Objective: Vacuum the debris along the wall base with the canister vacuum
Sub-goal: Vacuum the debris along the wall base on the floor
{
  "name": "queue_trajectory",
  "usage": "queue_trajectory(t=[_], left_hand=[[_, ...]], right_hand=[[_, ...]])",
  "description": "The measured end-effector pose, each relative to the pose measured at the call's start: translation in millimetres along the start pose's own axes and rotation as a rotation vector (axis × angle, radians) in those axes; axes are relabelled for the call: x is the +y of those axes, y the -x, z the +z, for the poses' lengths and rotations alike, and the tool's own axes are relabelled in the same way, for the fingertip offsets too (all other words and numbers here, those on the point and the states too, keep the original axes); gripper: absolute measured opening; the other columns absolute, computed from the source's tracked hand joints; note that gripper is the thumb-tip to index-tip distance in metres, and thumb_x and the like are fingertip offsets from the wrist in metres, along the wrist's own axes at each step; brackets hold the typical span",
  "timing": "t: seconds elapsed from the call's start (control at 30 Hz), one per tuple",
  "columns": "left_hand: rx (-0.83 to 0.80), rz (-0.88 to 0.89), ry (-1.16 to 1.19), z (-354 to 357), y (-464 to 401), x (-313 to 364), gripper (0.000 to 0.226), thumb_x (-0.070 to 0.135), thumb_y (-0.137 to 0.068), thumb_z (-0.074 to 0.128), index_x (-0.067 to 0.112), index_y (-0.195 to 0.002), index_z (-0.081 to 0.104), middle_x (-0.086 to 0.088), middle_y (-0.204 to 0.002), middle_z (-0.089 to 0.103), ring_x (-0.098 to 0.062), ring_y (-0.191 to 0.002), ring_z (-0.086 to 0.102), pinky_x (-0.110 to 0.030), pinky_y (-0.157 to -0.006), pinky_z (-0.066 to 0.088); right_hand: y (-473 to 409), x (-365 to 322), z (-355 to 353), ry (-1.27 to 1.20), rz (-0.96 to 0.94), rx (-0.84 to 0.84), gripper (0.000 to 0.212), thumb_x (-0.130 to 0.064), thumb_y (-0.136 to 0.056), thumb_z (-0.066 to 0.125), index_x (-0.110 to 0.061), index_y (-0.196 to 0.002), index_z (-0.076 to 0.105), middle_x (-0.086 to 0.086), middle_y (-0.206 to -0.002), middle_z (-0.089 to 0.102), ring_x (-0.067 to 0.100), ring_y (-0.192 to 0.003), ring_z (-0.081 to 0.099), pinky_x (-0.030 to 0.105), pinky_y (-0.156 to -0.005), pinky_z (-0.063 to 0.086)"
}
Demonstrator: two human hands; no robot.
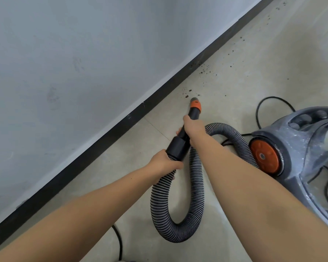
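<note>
Left hand [164, 163] grips hose [178, 229] (cuff end) | right hand [194, 129] clasps nozzle tube [193, 112]

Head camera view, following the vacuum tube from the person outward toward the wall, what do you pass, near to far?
Left hand gripping the ribbed grey hose's end → black plastic cuff → right hand gripping the black wand → orange nozzle collar → dark debris specks → black baseboard.
</note>
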State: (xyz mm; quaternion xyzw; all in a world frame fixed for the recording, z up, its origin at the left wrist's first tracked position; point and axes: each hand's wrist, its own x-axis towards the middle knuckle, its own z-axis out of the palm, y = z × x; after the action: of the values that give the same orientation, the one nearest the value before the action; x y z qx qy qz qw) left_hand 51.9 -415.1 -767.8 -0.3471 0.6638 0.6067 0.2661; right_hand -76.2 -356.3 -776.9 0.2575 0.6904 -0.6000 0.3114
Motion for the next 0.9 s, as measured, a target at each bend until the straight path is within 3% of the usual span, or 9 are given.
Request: queue_trajectory(t=[0.17,0.23,0.5,0.9], left_hand=[[0.053,-0.001,0.045,-17.6,2.6,-10.6,0.025,0.006,-0.078,0.068,0.013,-0.095,0.05,-0.011,-0.077,0.054,-0.023,-0.063,0.056,-0.035,-0.062,0.055],[0.057,-0.009,0.055,-20.6,3.0,-12.8,0.029,0.007,-0.078,0.068,0.011,-0.1,0.05,-0.012,-0.078,0.055,-0.022,-0.06,0.055,-0.031,-0.059,0.053],[0.083,0.004,0.038,-28.9,-5.2,-3.2,0.039,0.01,-0.078,0.069,0.007,-0.112,0.05,-0.012,-0.082,0.057,-0.022,-0.059,0.057,-0.033,-0.06,0.055],[0.056,0.009,-0.011,-38.3,-17.5,5.7,0.037,0.009,-0.077,0.069,0.008,-0.109,0.05,-0.012,-0.08,0.057,-0.022,-0.062,0.058,-0.031,-0.057,0.054]], right_hand=[[5.4,2.1,22.7,0.057,-0.03,-0.068,0.023,-0.02,-0.094,0.049,-0.003,-0.11,0.047,0.013,-0.072,0.057,0.022,-0.051,0.06,0.027,-0.047,0.05],[6.3,2.1,27.1,0.073,-0.029,-0.074,0.025,-0.02,-0.094,0.049,-0.004,-0.113,0.047,0.015,-0.078,0.059,0.022,-0.052,0.06,0.025,-0.045,0.049],[-1.0,-8.9,34.3,0.085,-0.036,-0.077,0.024,-0.018,-0.094,0.047,-0.005,-0.114,0.044,0.012,-0.071,0.057,0.022,-0.054,0.06,0.032,-0.057,0.054],[-12.2,-14.1,38.9,0.023,-0.04,-0.033,0.022,-0.021,-0.095,0.048,-0.006,-0.11,0.045,0.013,-0.077,0.058,0.022,-0.052,0.06,0.03,-0.052,0.053]])
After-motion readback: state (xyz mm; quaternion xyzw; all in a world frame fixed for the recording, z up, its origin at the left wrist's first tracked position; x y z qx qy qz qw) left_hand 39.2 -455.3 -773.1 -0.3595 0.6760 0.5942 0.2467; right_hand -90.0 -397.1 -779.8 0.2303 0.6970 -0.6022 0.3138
